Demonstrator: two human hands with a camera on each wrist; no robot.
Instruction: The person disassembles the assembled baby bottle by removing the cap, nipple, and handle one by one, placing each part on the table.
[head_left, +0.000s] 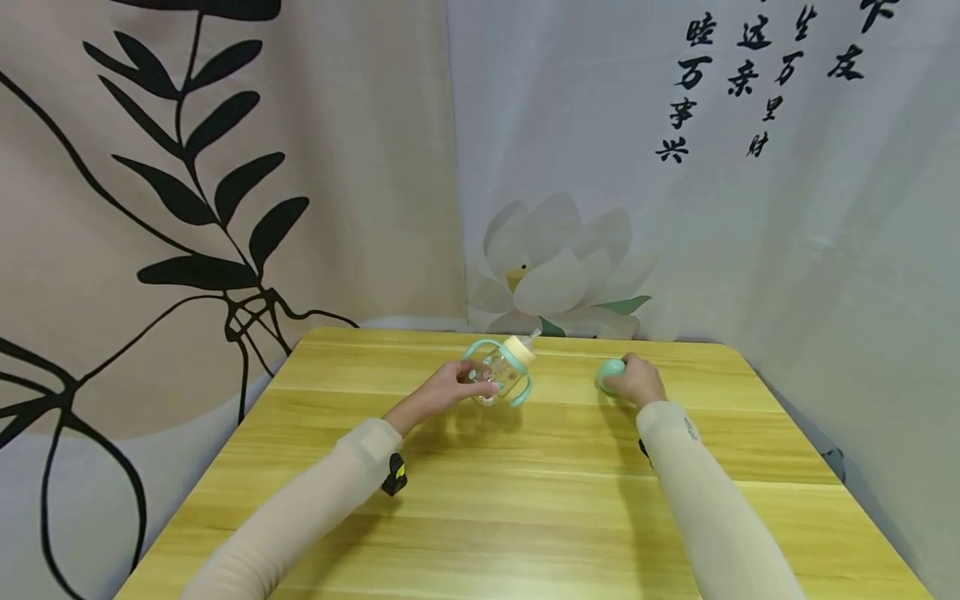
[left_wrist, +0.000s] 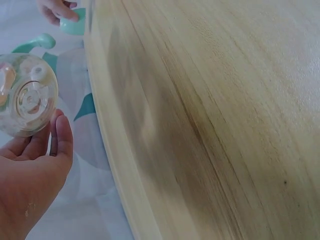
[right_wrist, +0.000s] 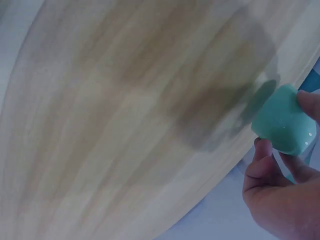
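Observation:
A clear baby bottle (head_left: 498,372) with mint-green side handles, a cream collar and a bare nipple is tilted to the right above the table. My left hand (head_left: 450,390) grips it by its body. In the left wrist view the round base of the bottle (left_wrist: 31,102) faces the camera, over the fingers of my left hand (left_wrist: 37,175). To the right, a mint-green bottle cap (head_left: 611,375) is held by my right hand (head_left: 637,381). The right wrist view shows that cap (right_wrist: 285,120) between the thumb and fingers of my right hand (right_wrist: 280,185), close to the tabletop.
The light wooden table (head_left: 487,500) spreads under both arms, its far edge just beyond the hands. Behind it hangs a curtain (head_left: 375,167) printed with dark leaves, a lotus and black characters.

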